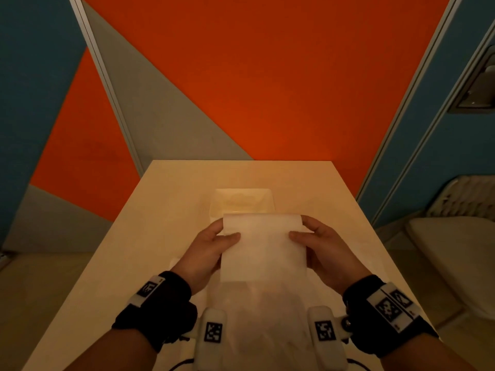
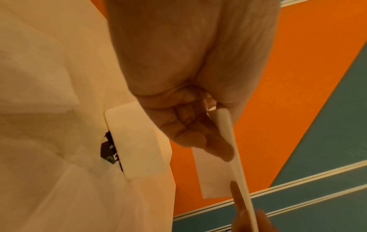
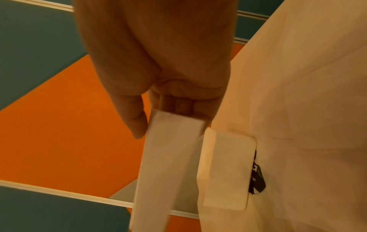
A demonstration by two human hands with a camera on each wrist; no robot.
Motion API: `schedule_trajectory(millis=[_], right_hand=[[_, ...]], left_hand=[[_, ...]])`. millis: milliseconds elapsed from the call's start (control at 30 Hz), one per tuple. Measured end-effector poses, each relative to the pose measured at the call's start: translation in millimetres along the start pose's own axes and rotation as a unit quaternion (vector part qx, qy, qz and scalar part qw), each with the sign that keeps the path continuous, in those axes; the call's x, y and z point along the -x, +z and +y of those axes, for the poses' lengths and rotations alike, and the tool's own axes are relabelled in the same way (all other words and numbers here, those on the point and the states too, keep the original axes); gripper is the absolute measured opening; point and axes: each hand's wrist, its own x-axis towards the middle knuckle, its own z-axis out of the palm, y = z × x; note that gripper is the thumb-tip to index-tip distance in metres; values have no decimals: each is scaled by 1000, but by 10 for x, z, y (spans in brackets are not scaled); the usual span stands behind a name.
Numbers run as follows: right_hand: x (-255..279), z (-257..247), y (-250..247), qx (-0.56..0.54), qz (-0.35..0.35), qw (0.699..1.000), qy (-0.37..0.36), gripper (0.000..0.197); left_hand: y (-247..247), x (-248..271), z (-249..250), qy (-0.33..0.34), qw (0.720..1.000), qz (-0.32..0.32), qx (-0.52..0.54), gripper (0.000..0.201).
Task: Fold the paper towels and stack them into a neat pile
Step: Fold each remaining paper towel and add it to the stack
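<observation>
I hold a folded white paper towel (image 1: 263, 247) in the air above the table, its fold edge at the top. My left hand (image 1: 211, 249) pinches its left side, thumb on top and fingers beneath. My right hand (image 1: 320, 247) pinches its right side the same way. In the left wrist view the towel (image 2: 234, 144) shows edge-on between thumb and fingers. In the right wrist view the towel (image 3: 168, 157) hangs away from my thumb. A pile of folded towels (image 1: 242, 202) lies on the table just beyond the held one. More unfolded towel (image 1: 265, 317) lies beneath my wrists.
The pale table (image 1: 150, 236) stands against an orange and grey wall (image 1: 267, 76). A folding chair (image 1: 460, 253) sits at the right. Blue panels (image 1: 37, 76) flank both sides. A black label (image 2: 111, 150) shows beside the pile.
</observation>
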Motion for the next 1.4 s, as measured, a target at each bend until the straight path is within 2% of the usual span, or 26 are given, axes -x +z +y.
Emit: schedule_trajectory(millis=[133,300,433,467,567,600,700,767,833,1000,1133,1233,1300,1400], right_hand=[[3,8,-46,-26,-15,1000,-2,38],[-8,30,-73,-24,3,1000,-4,30],[-3,9,-87,-23,0,1000,-5,32],[-2,2,-95,-22,-6,1000,-3,33],[12,-8,-107,-18,-7,1000,-4,40],[13,-11,-103,-15,-9,1000,-7,39],[6,-10,-65,14,-11,1000,-21,14],[-14,5,-67,39,-9,999,-29,30],[-10,-13,-70,73,-6,997,-38,42],[26,-132,-54,139,-39,989,-45,46],[49,-196,28,194,-99,975,-39,47],[56,-206,89,226,-131,965,-34,45],[26,-188,88,213,-110,970,-45,41],[-88,-104,-38,186,-17,980,-65,35]], left_hand=[[-8,2,18,21,999,1,25,31],[-33,13,25,-8,1000,1,29,30],[-51,21,71,-14,998,-5,54,41],[-51,19,77,-4,999,-5,48,38],[-52,2,55,35,999,16,-7,11],[-54,-10,37,45,999,20,-22,15],[-26,0,43,63,997,28,-36,24],[-6,20,63,71,996,25,-48,24],[-5,41,92,77,994,15,-71,23],[-56,80,207,78,981,-28,-175,17],[5,97,262,63,956,-118,-259,18],[95,108,243,44,950,-166,-262,26],[103,93,203,50,958,-136,-249,28],[-1,59,105,56,980,-30,-190,27]])
